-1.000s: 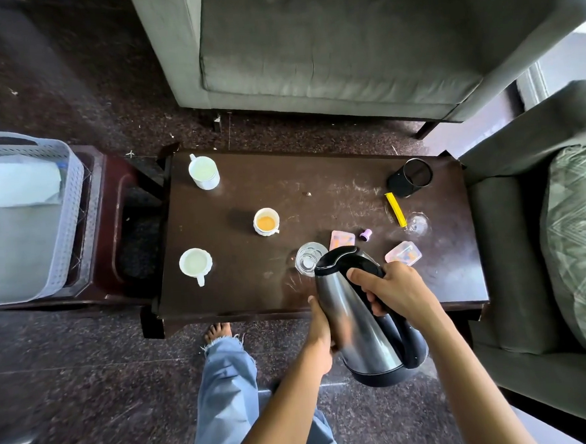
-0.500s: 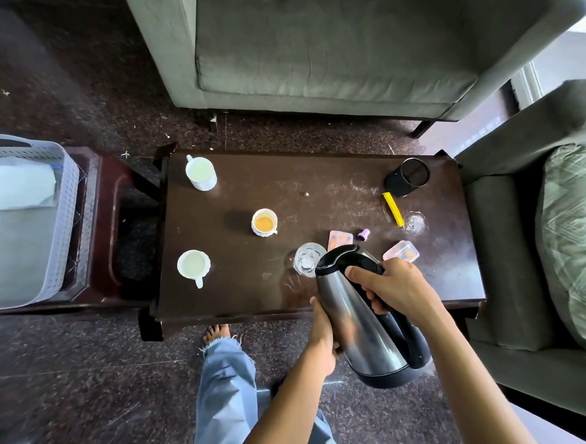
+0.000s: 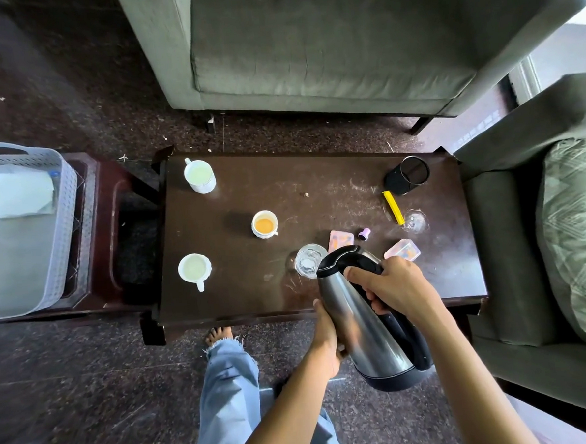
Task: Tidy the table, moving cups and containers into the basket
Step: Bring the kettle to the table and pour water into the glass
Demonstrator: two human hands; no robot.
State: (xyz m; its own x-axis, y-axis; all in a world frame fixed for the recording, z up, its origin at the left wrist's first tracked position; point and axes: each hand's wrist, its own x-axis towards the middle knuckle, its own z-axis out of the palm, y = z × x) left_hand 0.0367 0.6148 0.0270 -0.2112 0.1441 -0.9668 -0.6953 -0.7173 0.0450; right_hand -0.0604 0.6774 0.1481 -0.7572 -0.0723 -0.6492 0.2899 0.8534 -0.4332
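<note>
Kettle [image 3: 363, 320]: steel body, black lid and handle, tilted over the desk's [image 3: 317, 193] near edge, spout above a clear glass [image 3: 309, 263].
Right hand [image 3: 397, 289]: fingers wrapped round the handle.
Left hand [image 3: 326, 340]: against the steel side; fingers hidden, grip unclear.
Desk: dark scratched wood, white cups [image 3: 199, 176].
Room: perforated grey basket [image 3: 68, 215] left, grey sofa [image 3: 325, 48], speckled floor [image 3: 53, 82].

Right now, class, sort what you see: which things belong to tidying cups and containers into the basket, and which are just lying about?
For the job: grey perforated plastic basket; three white ceramic cups; two clear glasses; black cylindrical cup on its side; two pink plastic containers; steel kettle with black handle, held.
Lying about: yellow plastic clip; small purple cap; green patterned cushion.
</note>
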